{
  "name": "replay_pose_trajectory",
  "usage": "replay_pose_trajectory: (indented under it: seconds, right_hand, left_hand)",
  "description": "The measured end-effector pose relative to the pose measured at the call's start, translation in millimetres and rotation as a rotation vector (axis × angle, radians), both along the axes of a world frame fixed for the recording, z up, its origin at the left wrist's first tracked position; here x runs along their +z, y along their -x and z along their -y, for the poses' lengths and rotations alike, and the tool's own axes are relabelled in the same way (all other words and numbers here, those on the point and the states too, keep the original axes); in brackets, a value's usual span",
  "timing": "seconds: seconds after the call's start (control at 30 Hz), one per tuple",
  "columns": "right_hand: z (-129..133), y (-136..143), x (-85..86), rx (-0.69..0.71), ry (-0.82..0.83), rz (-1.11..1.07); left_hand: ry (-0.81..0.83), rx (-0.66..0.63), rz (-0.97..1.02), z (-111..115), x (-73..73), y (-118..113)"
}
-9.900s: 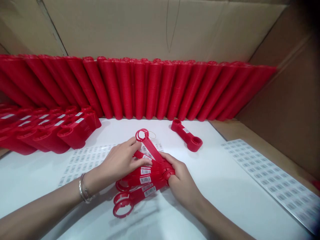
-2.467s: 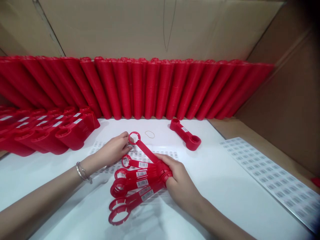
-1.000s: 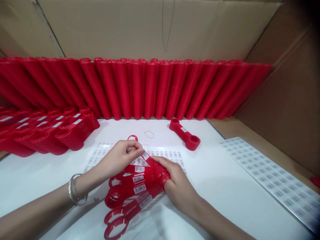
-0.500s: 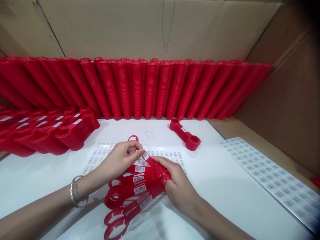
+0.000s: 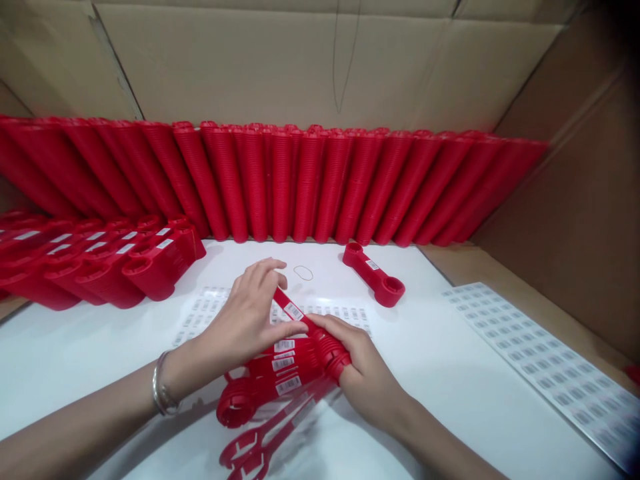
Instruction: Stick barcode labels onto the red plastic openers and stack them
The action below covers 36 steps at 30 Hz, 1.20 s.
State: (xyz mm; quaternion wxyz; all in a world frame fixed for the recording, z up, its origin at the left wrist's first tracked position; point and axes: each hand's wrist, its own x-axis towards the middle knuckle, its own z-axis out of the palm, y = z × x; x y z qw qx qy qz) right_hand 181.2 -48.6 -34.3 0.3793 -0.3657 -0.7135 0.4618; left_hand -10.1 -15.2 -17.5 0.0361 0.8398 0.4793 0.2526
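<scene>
My right hand (image 5: 367,373) is wrapped round one ringed end of a stack of red plastic strips (image 5: 331,355). The strips fan out leftward from that grip, and several carry white barcode labels. My left hand (image 5: 247,310) is at the topmost strip, thumb and fingers apart around its barcode label (image 5: 293,311). The far ring of that strip is hidden behind the left fingers. Two or so lower strips (image 5: 250,448) hang towards the front, their ring ends slightly blurred. Beneath the hands lies a sheet of barcode stickers (image 5: 197,313), partly covered.
Tall red stacks (image 5: 303,190) line the cardboard wall (image 5: 270,67). Shorter labelled stacks (image 5: 155,270) stand at the left. A small labelled red stack (image 5: 373,273) lies right of a rubber band (image 5: 303,273) on the white table (image 5: 430,393). Another sticker sheet (image 5: 540,367) rests at the right.
My left fingers have opened from a pinch on the top strip's label and spread around it. My right hand keeps its grip. The whole view has shifted slightly.
</scene>
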Motion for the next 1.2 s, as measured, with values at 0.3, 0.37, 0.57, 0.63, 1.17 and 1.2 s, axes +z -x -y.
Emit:
replay_pose_trajectory:
  seconds: [0.3,0.37,0.57,0.63,1.17,1.2]
  right_hand:
    - [-1,5,-4.1,0.068,0.03,-0.008]
    - [0,6,-8.3,0.065,0.006,0.024]
    - [8,11,-25.8,-0.085,-0.158,0.222]
    - [12,14,-30.2,-0.142,-0.214,0.313]
    - [62,11,-15.3,0.015,-0.336,0.659]
    - [64,12,-10.0,0.044,-0.323,0.675]
  left_hand:
    - [0.333,0.045,0.271,-14,5.0,20]
    - [0.352,0.004,0.258,-14,3.8,27]
    - [0.506,-0.112,0.146,16,1.0,50]
    - [0.541,-0.183,0.097,32,1.6,54]
    - [0.166,-0.189,-0.013,89,-48.8,66]
    - [0.179,-0.2,-0.017,88,-47.5,65]
